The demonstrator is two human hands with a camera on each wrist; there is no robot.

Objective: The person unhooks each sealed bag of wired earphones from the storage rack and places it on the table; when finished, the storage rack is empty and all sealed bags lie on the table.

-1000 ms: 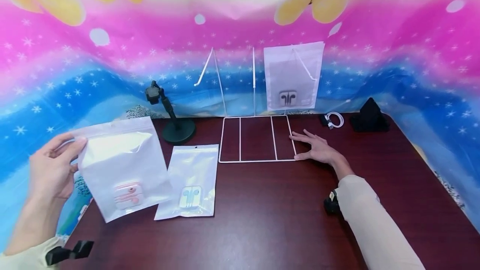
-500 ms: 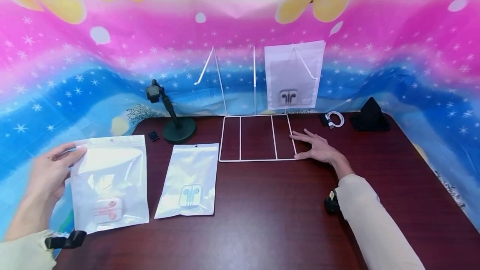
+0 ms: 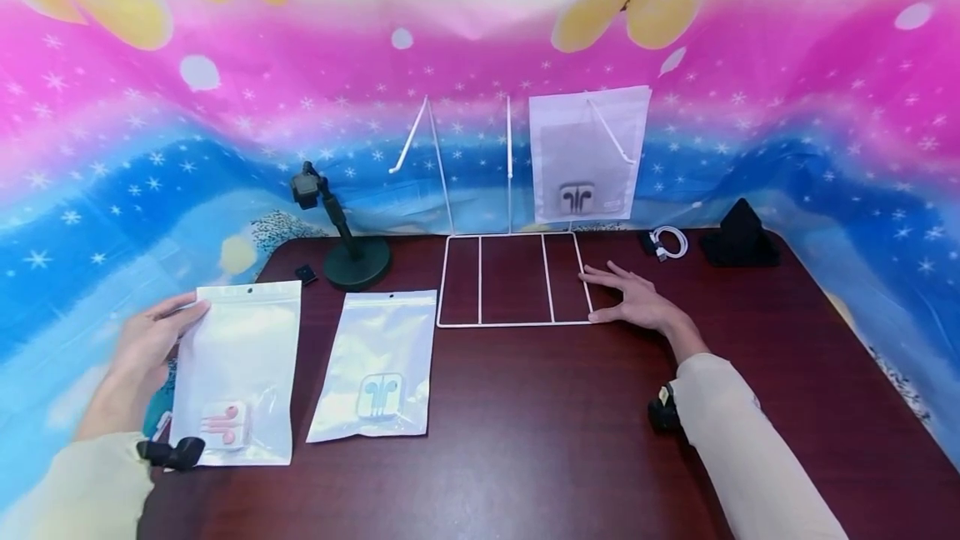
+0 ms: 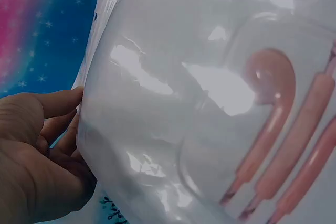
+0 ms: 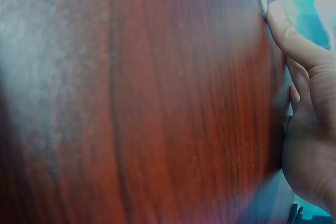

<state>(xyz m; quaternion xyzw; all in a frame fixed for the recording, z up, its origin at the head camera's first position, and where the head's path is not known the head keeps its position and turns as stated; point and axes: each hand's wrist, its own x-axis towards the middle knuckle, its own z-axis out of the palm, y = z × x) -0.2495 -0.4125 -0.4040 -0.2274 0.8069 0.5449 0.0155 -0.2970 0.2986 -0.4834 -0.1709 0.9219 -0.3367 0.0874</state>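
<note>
At the table's left side my left hand [image 3: 150, 344] pinches the upper left edge of a white zip bag [image 3: 247, 348]. Pink earphones [image 3: 223, 425] in a clear case show through the bag's lower part, and fill the right of the left wrist view [image 4: 273, 82]. Beside it lies a second zip bag [image 3: 375, 323] with light blue earphones [image 3: 381, 395]. My right hand [image 3: 630, 298] rests with spread fingers at the right end of a white wire rack [image 3: 517, 324], its fingertips touching the base. From the rack's right hook hangs a third bag [image 3: 585, 140] with dark earphones [image 3: 577, 198].
The rack's left hook [image 3: 408, 136] and middle hook [image 3: 509, 140] hold nothing. A black stand [image 3: 357, 261] with a small black piece [image 3: 305, 274] is behind the bags. A white cable [image 3: 670, 242] and a black holder [image 3: 740, 236] sit at the back right. A patterned cloth [image 3: 465, 15] surrounds the table.
My left hand has first lowered the pink earphone bag leftward, away from the other bag, then shifted it slightly right, straightening it. My right hand stays at the rack.
</note>
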